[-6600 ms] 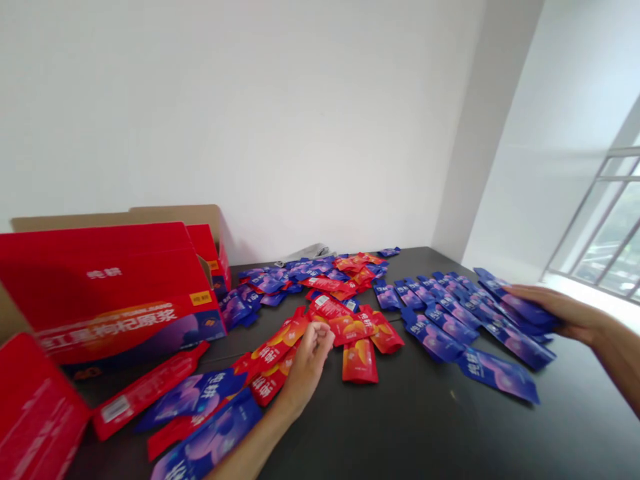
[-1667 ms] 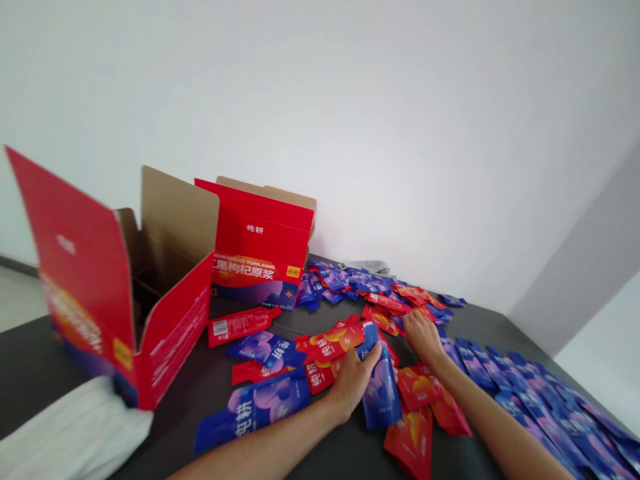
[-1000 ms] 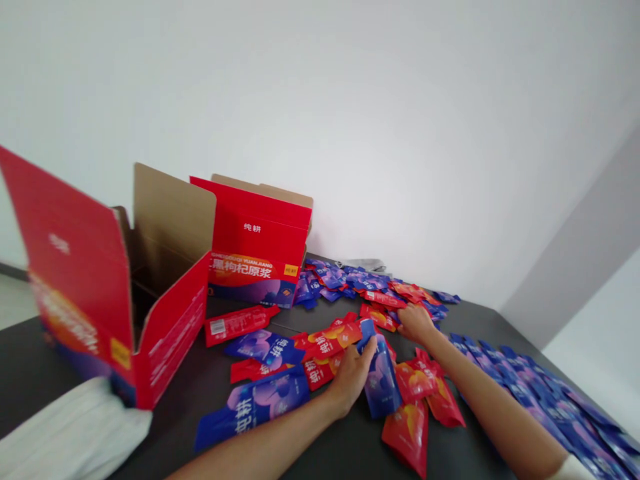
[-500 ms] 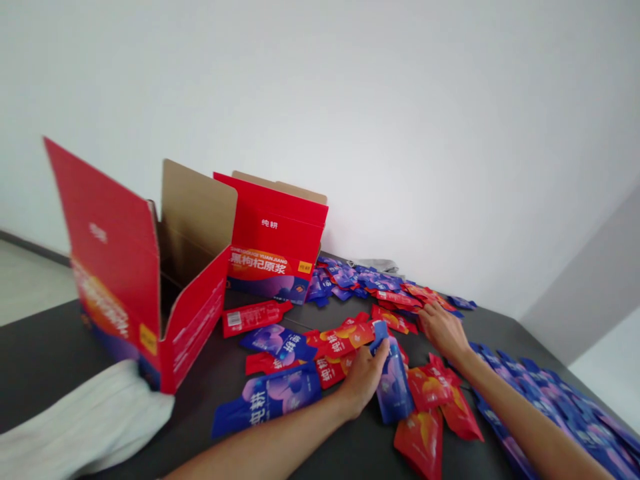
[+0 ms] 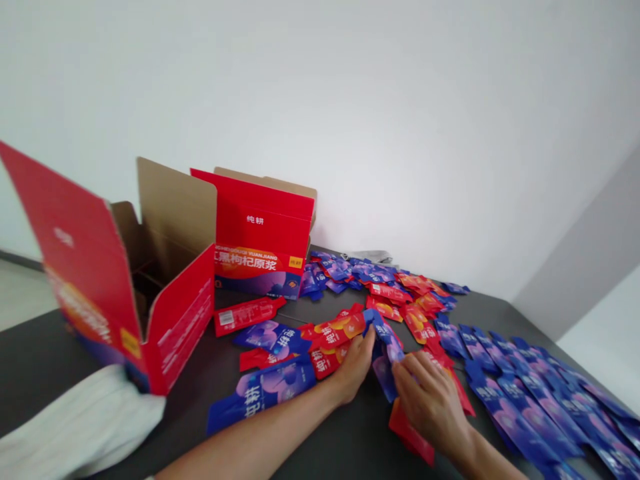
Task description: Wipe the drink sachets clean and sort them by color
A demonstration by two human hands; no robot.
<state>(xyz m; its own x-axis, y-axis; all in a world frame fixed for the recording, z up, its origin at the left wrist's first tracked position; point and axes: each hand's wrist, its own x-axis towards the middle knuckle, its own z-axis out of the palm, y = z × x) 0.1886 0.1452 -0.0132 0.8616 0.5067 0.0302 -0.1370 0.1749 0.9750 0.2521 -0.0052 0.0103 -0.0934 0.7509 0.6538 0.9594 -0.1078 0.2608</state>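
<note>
My left hand (image 5: 354, 368) is closed on a blue pouch (image 5: 384, 335) that stands tilted over the dark table (image 5: 320, 447). My right hand (image 5: 429, 400) lies just right of it, fingers curled on the lower edge of the same blue pouch, over several red pouches (image 5: 417, 323). Red and blue pouches (image 5: 280, 343) lie scattered to the left of my left hand. A big blue pouch (image 5: 263, 393) lies along my left forearm.
An open red carton (image 5: 165, 320) stands at the left, a second red carton (image 5: 260, 257) behind it by the wall. Rows of blue pouches (image 5: 525, 400) cover the right of the table. A mixed heap (image 5: 360, 272) lies at the back. White cloth (image 5: 75, 427) sits at lower left.
My right hand has drawn back from the red pouches at the far middle to the blue pouch beside my left hand. My left hand has stayed on that pouch.
</note>
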